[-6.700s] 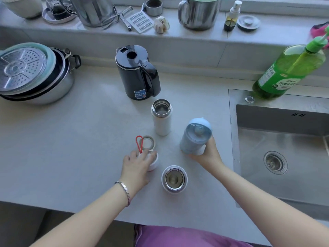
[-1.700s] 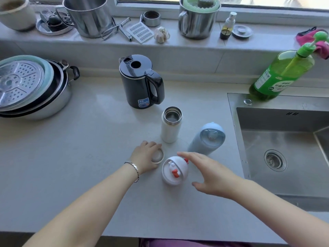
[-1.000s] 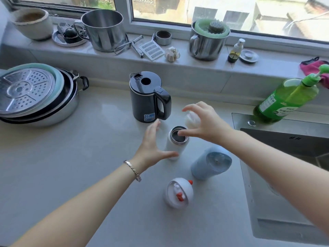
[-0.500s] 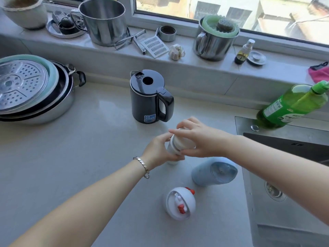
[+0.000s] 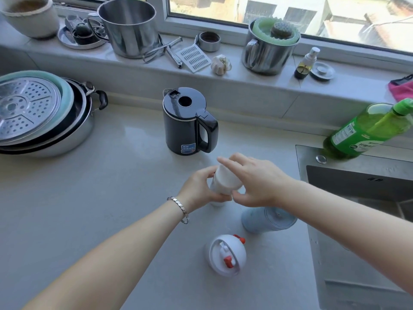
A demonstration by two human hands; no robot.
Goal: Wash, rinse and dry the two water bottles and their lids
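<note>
Counter: 3 bottles counted; slim white bottle is gripped by L hand, its cap by R hand.

The right hand and left hand hide most of the white bottle, seemingly capped

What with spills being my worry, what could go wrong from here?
1. The right hand holds the white lid over the small white bottle gripped by the left hand; little of the bottle shows, so a skewed lid could go unnoticed.
2. The right forearm passes close over the blue bottle, which stands near the sink rim; a drop of the arm might tip it.
</note>
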